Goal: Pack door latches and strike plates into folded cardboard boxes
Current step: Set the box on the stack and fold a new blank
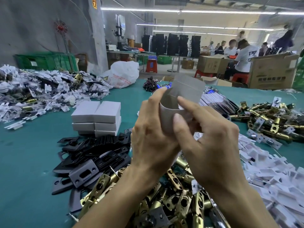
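On the table point(32, 153) the strike plates point(92, 155) sit left, closed boxes point(96, 118) stacked just behind them, latches point(172, 198) heaped nearest, flat box blanks point(271, 178) off right.

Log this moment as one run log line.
phase: boxing | left hand: grips cardboard box | right hand: pinches its front wall | top flap: open, upright | contents: not visible | closed boxes: stacked on table

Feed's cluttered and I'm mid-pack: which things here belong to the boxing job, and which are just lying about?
Job in hand:
- cardboard box, gripped by left hand and right hand
- brass latches
- black strike plates
- stack of closed white boxes

Lying about:
- plastic bag
- green crate
- tangle of wires
- large carton
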`<action>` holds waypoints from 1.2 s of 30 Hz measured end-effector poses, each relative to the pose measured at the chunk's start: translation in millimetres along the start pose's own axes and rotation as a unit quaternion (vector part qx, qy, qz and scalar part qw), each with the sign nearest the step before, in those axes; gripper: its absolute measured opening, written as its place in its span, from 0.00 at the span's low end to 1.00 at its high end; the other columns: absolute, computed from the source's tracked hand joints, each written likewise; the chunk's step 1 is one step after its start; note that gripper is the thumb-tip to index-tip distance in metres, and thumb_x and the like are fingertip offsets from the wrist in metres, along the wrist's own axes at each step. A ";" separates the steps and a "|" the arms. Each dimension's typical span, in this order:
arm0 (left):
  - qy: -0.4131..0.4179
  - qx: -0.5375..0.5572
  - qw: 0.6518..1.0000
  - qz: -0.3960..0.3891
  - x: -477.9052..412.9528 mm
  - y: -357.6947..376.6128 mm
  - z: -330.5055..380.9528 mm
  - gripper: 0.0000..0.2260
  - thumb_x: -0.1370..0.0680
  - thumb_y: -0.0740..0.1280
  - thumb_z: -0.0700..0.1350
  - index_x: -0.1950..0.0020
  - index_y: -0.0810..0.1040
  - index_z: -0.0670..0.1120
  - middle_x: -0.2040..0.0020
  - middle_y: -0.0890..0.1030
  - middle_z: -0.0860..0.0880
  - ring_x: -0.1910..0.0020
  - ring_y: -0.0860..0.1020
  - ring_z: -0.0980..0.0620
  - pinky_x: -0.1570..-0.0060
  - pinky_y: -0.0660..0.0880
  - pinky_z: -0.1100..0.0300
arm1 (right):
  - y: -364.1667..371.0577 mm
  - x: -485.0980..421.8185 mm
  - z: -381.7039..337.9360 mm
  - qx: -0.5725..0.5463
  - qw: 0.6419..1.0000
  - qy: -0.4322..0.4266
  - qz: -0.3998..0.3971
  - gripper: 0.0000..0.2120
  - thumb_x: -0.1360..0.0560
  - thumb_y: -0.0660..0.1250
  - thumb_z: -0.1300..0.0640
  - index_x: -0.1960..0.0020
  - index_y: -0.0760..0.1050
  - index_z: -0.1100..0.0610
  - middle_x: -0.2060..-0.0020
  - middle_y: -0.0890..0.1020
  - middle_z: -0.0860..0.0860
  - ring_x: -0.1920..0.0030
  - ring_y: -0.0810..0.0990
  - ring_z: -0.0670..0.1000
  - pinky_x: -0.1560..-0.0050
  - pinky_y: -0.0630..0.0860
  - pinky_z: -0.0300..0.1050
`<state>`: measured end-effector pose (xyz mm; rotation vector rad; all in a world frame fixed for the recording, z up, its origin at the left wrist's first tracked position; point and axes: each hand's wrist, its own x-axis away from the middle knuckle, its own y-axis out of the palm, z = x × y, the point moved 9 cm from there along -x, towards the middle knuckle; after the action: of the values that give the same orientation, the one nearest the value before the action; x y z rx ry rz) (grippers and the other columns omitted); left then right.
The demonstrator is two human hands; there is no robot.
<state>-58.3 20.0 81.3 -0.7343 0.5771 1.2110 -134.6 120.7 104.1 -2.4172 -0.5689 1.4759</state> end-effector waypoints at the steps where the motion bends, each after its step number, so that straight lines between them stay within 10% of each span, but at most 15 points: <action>1: 0.017 -0.009 1.000 0.004 0.4 -0.6 2.6 0.32 0.31 0.67 0.63 0.30 0.71 0.52 0.44 0.78 0.52 0.52 0.77 0.56 0.56 0.77 0.52 | 2.0 0.0 -1.3 0.003 1.000 0.001 -0.015 0.20 0.26 0.67 0.47 0.36 0.79 0.52 0.54 0.82 0.49 0.57 0.76 0.42 0.51 0.67 0.25; 14: 0.011 -0.010 0.999 -0.051 -0.8 13.3 -12.3 0.19 0.31 0.72 0.55 0.45 0.76 0.47 0.46 0.76 0.51 0.52 0.74 0.60 0.54 0.70 0.69 | 11.0 -1.1 20.2 -0.021 0.999 0.023 -0.042 0.04 0.27 0.71 0.55 0.54 0.84 0.53 0.65 0.81 0.46 0.65 0.77 0.43 0.63 0.70 0.31; 21: -0.038 0.258 0.950 -0.172 -5.1 22.2 -16.2 0.20 0.32 0.77 0.49 0.43 0.77 0.52 0.48 0.83 0.50 0.53 0.84 0.51 0.56 0.82 0.54 | -2.4 -14.1 52.3 -0.239 0.963 0.081 -0.092 0.06 0.24 0.71 0.58 0.48 0.83 0.50 0.63 0.85 0.45 0.65 0.81 0.45 0.65 0.77 0.39; 25: -0.063 0.284 0.934 -0.207 2.9 33.1 -20.1 0.16 0.29 0.75 0.48 0.46 0.74 0.50 0.54 0.79 0.55 0.57 0.79 0.58 0.60 0.77 0.62 | 13.6 -8.2 52.9 -0.285 0.940 0.097 -0.159 0.04 0.22 0.67 0.56 0.53 0.81 0.52 0.60 0.85 0.50 0.60 0.82 0.46 0.58 0.79 0.44; 32: -0.061 0.206 0.957 -0.193 2.1 34.7 -29.5 0.18 0.34 0.77 0.58 0.53 0.72 0.53 0.57 0.80 0.49 0.58 0.80 0.48 0.59 0.78 0.48 | 22.4 -5.0 61.9 -0.300 0.928 0.111 -0.193 0.03 0.25 0.69 0.55 0.53 0.80 0.53 0.64 0.82 0.53 0.61 0.80 0.47 0.58 0.76 0.44; 36: -0.037 0.187 0.964 -0.185 3.7 34.5 -25.3 0.18 0.34 0.78 0.56 0.52 0.71 0.58 0.56 0.79 0.57 0.60 0.78 0.54 0.61 0.79 0.54 | 12.4 -10.2 55.5 -0.371 0.915 0.092 -0.130 0.22 0.28 0.72 0.62 0.40 0.70 0.44 0.57 0.83 0.50 0.60 0.83 0.49 0.60 0.79 0.39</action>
<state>-90.9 9.1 55.6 -0.4465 0.5574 0.7498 -185.8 105.7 82.0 -2.7970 -1.5650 1.0072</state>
